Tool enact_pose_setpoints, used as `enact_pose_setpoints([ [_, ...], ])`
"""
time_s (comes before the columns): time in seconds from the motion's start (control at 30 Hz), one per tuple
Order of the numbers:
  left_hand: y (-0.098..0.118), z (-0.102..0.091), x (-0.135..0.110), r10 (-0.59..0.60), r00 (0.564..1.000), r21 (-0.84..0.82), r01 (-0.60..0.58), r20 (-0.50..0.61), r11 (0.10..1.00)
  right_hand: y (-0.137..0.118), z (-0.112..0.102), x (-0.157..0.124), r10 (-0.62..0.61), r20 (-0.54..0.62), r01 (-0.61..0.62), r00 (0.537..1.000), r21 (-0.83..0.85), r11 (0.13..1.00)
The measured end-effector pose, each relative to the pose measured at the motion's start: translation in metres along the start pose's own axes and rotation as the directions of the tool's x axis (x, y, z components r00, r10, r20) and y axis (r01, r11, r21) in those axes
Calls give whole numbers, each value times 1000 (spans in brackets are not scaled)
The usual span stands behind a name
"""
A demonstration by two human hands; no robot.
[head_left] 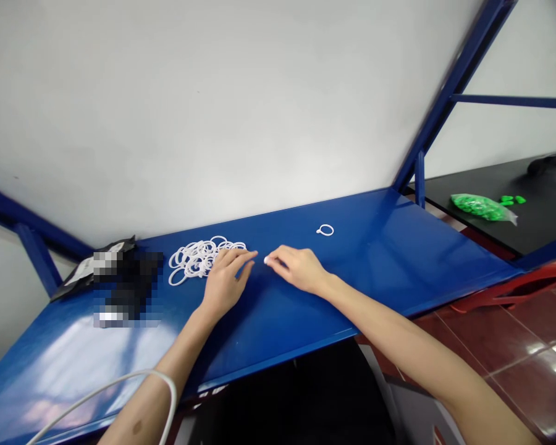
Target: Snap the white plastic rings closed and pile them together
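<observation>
Pinching a small white piece (266, 260), the right hand (301, 267) faces the spread-fingered left hand (226, 278) near heaped thin white rings (199, 250)

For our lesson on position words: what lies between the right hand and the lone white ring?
In the head view, only bare blue tabletop shows between the right hand and the ring.

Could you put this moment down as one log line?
left hand: fingers parted, near white ring pile | right hand: pinching small white piece | single white ring: lying apart on blue table
</observation>
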State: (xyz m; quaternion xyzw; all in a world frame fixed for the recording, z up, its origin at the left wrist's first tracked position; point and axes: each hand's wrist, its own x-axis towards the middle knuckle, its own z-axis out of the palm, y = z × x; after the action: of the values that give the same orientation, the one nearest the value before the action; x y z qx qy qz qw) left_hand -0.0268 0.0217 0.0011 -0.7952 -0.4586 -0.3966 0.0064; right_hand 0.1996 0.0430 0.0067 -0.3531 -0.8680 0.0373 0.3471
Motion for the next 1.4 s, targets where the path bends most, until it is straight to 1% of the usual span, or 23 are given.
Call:
enact_pose_setpoints([
  [0.07,-16,-1,1,-5,1000,244,5,-1,970,13,-10,5,134,-57,-136,989,-15,991],
  [0.1,-24,0,0,-20,1000,338,15,11,941,21,-16,7,221,-84,-226,972,-59,972],
  [0.17,-35,1,-2,-49,998,460,24,43,888,36,-29,8,388,-90,-398,917,-181,899],
  [0.23,-41,2,-4,-59,996,516,19,61,856,48,-40,8,535,-85,-532,841,-309,788],
  [0.3,-42,2,-4,-44,998,535,10,50,845,56,-47,7,644,-62,-608,762,-408,681],
  [0.33,-42,1,-3,-29,999,536,6,35,844,58,-49,6,679,-51,-626,732,-441,643],
  [0.37,-42,0,-3,-11,1000,533,1,15,846,59,-49,5,699,-46,-636,714,-460,620],
  [0.4,-41,-1,-2,11,1000,527,-7,-4,850,58,-49,5,704,-49,-640,709,-465,612],
  [0.43,-39,-3,-2,33,999,519,-16,-24,855,57,-48,5,695,-59,-639,716,-455,620],
  [0.5,-34,-5,-1,80,995,497,-41,-56,867,51,-44,6,644,-70,-617,762,-381,689],
  [0.57,-24,-7,-1,132,989,456,-88,-66,886,42,-37,8,555,-34,-548,831,-214,809],
  [0.63,-12,-7,-2,201,979,384,-169,-44,908,30,-29,8,438,31,-438,899,27,898],
  [0.7,0,-6,-3,277,961,299,-263,-4,917,17,-19,8,323,82,-334,943,248,910],
  [0.73,5,-5,-3,309,951,265,-301,14,916,11,-15,7,280,113,-301,953,328,895],
  [0.8,11,-3,-5,348,936,238,-352,60,905,1,-7,5,216,205,-286,955,431,856],
  [0.87,14,0,-6,358,927,248,-375,112,894,-5,-3,3,180,297,-302,938,441,845],
  [0.9,14,2,-7,350,926,254,-376,142,891,-6,-1,3,168,327,-301,930,416,858],
  [0.97,13,6,-9,310,930,260,-355,198,898,-7,0,2,154,346,-277,925,340,899],
  [1.07,12,9,-10,184,950,239,-245,251,940,-6,-2,1,139,348,-243,927,275,930],
  [1.17,9,6,-9,56,962,123,-92,265,988,-5,-5,1,132,354,-230,926,252,940],
  [1.2,8,4,-8,41,960,71,-63,278,996,-5,-6,1,131,357,-228,925,245,942],
  [1.27,6,-3,-6,54,944,-11,-53,327,999,-5,-7,1,133,363,-229,922,233,945],
  [1.4,7,-15,-3,84,897,-46,-71,435,996,-3,-9,1,139,358,-222,923,202,954],
])
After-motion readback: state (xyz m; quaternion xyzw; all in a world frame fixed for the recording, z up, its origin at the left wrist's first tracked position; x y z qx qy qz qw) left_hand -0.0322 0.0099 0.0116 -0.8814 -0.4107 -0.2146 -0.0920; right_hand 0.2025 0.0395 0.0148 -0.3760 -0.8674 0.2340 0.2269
